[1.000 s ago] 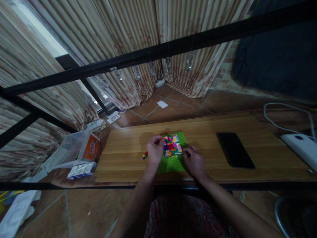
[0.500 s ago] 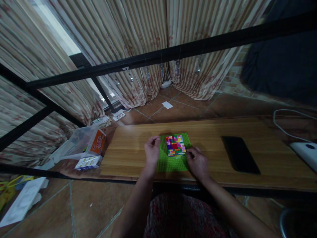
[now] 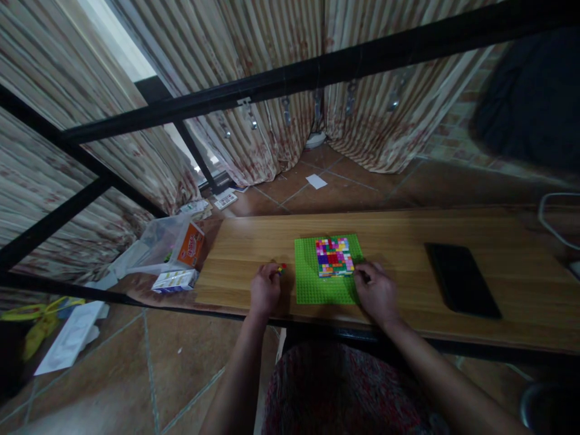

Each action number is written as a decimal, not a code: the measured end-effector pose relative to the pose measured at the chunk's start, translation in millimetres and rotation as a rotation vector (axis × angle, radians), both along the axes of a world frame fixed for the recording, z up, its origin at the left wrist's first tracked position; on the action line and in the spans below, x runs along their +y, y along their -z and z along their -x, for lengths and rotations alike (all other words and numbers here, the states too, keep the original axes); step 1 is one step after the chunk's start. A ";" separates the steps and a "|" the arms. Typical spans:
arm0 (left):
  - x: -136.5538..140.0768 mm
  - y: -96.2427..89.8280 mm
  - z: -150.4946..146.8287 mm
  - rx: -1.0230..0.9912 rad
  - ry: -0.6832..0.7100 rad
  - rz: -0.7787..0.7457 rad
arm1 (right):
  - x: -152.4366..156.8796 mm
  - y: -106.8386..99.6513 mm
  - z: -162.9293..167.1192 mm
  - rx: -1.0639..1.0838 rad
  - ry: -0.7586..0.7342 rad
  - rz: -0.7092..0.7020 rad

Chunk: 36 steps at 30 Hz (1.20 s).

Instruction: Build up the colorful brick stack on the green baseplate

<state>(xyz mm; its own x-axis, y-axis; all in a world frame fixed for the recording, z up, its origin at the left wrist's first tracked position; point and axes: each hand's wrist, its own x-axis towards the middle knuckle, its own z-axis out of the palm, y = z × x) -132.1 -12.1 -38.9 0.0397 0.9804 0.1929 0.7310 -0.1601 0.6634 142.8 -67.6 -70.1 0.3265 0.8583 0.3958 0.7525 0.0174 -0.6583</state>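
Note:
My left hand [image 3: 265,289] is closed in a pinch on small toy bricks [image 3: 281,268], red and yellow, just left of the green baseplate [image 3: 308,290]. On that baseplate stands a low, many-coloured block of toy bricks [image 3: 334,257], stacked in layers with gaps in its top. My right hand [image 3: 375,291] rests over the plate's right edge, its fingers closed beside the block's near right corner. Whether those fingertips press on the block or pinch a small piece is hidden.
The plate lies on a long wooden board [image 3: 254,232]. A black tablet-like slab [image 3: 462,279] lies to the right. Left of the board are a clear plastic bin [image 3: 161,238] and a small white box [image 3: 176,281]. A dark metal rail [image 3: 290,77] crosses beyond the board.
My left hand has moved left, away from the baseplate, and small bricks now show at its fingertips. The right hand stays by the block's corner. The camera view has shifted slightly.

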 end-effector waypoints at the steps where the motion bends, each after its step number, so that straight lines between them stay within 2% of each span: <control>1: -0.3 -0.6 -1.0 0.014 0.009 0.002 | -0.1 0.0 -0.1 -0.002 0.000 0.001; 12: -7.8 1.1 -9.7 0.175 -0.039 0.004 | -0.4 -1.8 0.0 0.003 0.004 -0.003; 16: -8.9 1.8 -9.7 0.129 -0.050 -0.026 | -0.3 -1.4 0.3 0.018 0.001 -0.001; 19: -9.7 -4.3 -13.2 0.023 -0.048 -0.037 | -0.1 -1.7 1.4 0.038 0.002 0.000; 25: -2.6 -26.9 -51.4 -0.180 0.047 -0.088 | 0.1 -2.4 2.0 0.042 0.006 -0.004; 30: 13.0 -37.1 -85.8 -0.172 0.119 -0.086 | -0.4 -3.8 2.3 0.033 -0.004 0.004; 36: 26.2 -37.6 -101.4 -0.164 0.139 -0.067 | 0.2 -5.0 2.6 0.045 -0.003 0.010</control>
